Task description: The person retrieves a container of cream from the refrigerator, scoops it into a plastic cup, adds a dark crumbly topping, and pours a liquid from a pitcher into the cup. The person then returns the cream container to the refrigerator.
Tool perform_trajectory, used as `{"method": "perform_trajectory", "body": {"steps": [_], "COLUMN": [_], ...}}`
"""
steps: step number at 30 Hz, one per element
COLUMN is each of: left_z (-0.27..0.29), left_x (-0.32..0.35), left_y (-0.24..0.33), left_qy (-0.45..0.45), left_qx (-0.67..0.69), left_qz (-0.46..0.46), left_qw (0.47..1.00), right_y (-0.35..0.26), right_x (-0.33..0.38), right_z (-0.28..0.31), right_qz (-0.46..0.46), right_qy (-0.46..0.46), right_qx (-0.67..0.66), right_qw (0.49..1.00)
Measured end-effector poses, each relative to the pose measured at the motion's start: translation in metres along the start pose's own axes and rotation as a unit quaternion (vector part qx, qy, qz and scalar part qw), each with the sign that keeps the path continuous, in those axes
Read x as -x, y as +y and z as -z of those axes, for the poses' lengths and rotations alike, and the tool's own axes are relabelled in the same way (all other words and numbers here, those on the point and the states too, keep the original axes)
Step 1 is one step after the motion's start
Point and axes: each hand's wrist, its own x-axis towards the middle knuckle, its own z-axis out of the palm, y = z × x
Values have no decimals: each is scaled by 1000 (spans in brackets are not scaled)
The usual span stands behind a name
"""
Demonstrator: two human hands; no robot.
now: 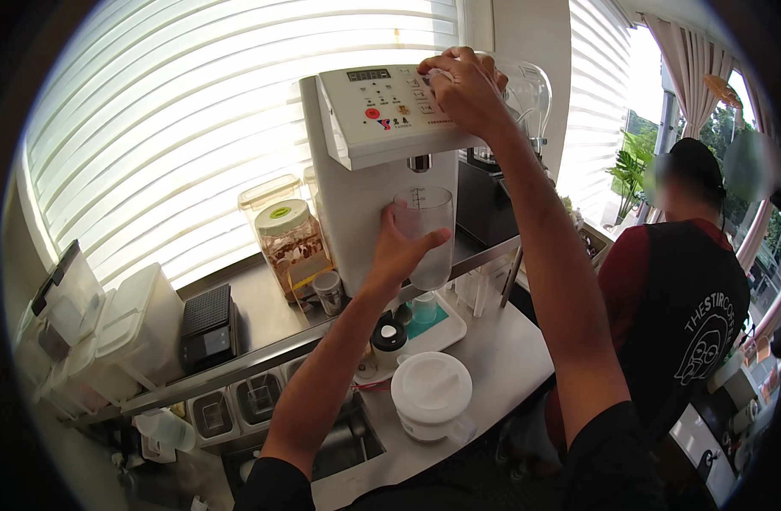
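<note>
Under the metal spout (419, 163) of a white dispensing machine (348, 196), my left hand (399, 253) grips a clear measuring cup (424, 223) with marks near its rim. The cup stands upright, thumb across its near side. My right hand (465, 78) is at the upper right of the machine's button panel (386, 98), with its fingers bent over the edge. Something whitish shows under those fingers, too small to name.
Behind the left arm stand a lidded jar (290, 243), a black scale (210, 322) and white bins (135, 328). Below are a white lidded pitcher (431, 387), a tray (446, 334) and inset metal pans (211, 415). A co-worker (680, 281) stands at right.
</note>
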Motion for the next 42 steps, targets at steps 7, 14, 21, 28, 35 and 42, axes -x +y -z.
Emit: {"method": "perform_trajectory", "body": {"steps": [7,14,21,28,35,42], "left_z": [9,1,32,159,304,385], "left_x": [10,38,83,301,583,666], "left_y": [-11,-43,-92,-90,-131,-150], "left_qy": [-9,-39,29,133,500,487], "left_qx": [28,31,158,118,-163,-187], "left_qz": [-1,48,91,32,176,153], "left_qw": [1000,998,983,983,832,840], "right_y": [-17,-22,-62,-92,-153,-273], "right_x": [67,422,533,550,539,537], "right_z": [26,12,-24,0,8,-58], "right_qz": [47,-461,-567,-581,-528,-478], "right_qy": [112,-85,-159,-2,-139,-225], "right_qx": [-32,-230,-403,-413,-485,-555], "right_qw": [992,853,700,701,683,643]}}
